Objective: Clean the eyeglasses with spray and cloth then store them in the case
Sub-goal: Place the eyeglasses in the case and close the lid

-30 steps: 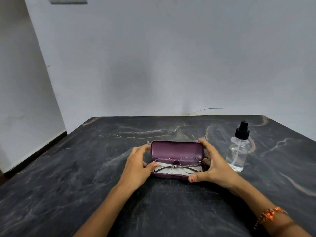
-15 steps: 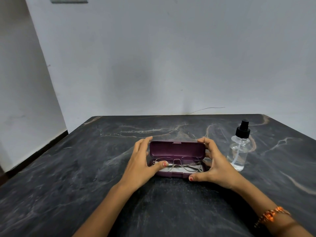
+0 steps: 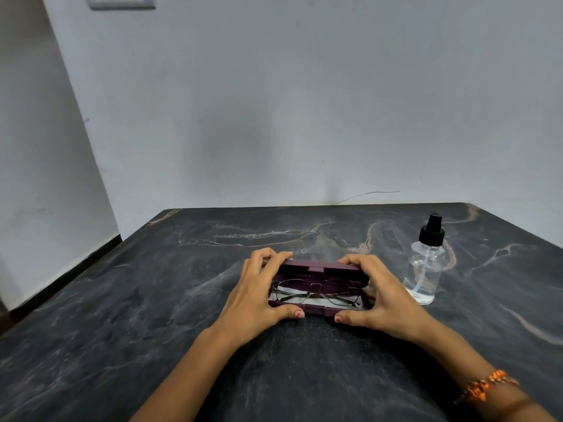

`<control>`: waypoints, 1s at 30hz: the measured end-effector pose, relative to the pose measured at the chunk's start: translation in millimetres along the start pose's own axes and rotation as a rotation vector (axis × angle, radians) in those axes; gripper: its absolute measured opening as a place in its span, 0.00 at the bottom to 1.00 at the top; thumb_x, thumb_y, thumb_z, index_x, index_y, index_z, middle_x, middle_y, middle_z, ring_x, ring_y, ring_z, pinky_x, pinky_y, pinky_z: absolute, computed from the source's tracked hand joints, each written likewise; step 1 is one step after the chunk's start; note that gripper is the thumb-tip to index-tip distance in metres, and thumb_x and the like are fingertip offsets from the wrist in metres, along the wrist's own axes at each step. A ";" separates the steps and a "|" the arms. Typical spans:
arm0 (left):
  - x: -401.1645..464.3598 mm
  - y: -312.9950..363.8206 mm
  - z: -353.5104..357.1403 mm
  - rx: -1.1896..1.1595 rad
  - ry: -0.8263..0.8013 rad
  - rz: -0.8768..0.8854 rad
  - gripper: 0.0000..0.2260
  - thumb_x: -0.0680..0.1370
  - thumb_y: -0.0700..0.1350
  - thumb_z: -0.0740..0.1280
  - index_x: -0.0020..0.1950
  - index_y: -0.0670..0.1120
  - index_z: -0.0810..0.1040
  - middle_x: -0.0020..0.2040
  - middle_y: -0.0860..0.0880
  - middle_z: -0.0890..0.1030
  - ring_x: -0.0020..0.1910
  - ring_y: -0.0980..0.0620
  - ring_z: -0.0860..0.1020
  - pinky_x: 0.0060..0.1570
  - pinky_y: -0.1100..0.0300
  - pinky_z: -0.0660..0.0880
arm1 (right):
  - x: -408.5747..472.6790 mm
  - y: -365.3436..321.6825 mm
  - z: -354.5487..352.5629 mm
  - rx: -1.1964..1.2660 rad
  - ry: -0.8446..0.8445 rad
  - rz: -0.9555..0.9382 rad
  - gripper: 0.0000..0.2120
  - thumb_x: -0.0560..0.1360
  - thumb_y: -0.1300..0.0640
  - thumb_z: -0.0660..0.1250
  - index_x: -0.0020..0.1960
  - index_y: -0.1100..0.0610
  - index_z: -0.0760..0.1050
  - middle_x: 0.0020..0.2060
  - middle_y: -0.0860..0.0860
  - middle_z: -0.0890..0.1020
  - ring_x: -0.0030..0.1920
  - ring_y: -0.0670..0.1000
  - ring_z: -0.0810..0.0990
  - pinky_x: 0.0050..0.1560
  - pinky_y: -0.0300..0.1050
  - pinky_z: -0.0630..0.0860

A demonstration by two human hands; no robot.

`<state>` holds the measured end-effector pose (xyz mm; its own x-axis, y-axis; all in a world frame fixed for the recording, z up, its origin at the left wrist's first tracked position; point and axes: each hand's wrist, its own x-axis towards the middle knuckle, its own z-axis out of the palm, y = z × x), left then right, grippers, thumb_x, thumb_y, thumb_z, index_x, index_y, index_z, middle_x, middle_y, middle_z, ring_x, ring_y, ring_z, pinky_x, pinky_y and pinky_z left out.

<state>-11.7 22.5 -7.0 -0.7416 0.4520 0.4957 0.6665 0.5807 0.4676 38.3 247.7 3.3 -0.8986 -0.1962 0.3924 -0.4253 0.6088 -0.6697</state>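
Case [image 3: 316, 309] mid-desk [image 3: 152, 300], lid half down over glasses [image 3: 313, 292] lying folded inside on white cloth [image 3: 292, 298]. Left hand [image 3: 259, 295] and right hand [image 3: 384, 295] pinch case ends, thumbs near edge, fingers on lid, likely for even closing. Spray [image 3: 425, 269] upright, right of case, clear of hands.

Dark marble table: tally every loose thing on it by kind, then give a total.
Purple hard-shell eyeglass case, lid half lowered: 1
Thin metal-framed eyeglasses, inside the case: 1
White cloth, under the eyeglasses: 1
Clear plastic spray bottle with black nozzle: 1
Total: 4
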 end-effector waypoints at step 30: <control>-1.4 3.3 5.1 0.366 -0.257 0.169 0.30 0.76 0.59 0.57 0.73 0.51 0.51 0.72 0.51 0.61 0.70 0.54 0.60 0.69 0.60 0.58 | 2.4 -1.5 16.1 -0.589 -0.192 -0.097 0.31 0.75 0.40 0.57 0.73 0.46 0.51 0.72 0.42 0.60 0.70 0.44 0.58 0.68 0.38 0.59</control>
<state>-8.9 27.3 -9.9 -0.6510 0.6865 0.3241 0.7427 0.6642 0.0850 35.1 233.9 -4.9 -0.8856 -0.3726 0.2772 -0.4241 0.8922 -0.1554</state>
